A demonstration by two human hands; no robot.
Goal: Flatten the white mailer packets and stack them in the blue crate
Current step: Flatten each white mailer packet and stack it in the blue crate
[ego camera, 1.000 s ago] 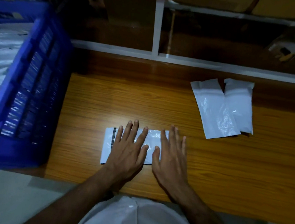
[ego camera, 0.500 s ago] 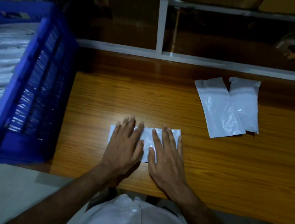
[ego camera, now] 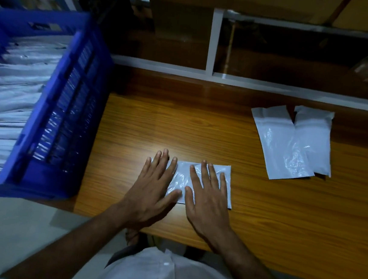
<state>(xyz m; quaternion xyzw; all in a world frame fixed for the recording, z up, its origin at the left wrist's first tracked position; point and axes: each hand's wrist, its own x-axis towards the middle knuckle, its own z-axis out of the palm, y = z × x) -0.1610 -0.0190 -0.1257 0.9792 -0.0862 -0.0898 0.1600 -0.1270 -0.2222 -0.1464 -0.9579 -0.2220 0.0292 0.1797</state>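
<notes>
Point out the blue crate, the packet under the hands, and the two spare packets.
blue crate (ego camera: pixel 48 178): head view, on its near right corner wall.
packet under the hands (ego camera: pixel 180 179): head view, on the crinkled plastic between the hands.
two spare packets (ego camera: pixel 282 145): head view, on the left packet's middle.

Looks like a packing or dispatch workroom, dimly lit: a wood-grain table (ego camera: pixel 202 127) with loose white mailer packets (ego camera: pixel 289 144), a blue crate (ego camera: pixel 54 114) full of stacked packets alongside, and white-framed shelving (ego camera: pixel 214 41) behind holding cardboard boxes (ego camera: pixel 246 0).
</notes>
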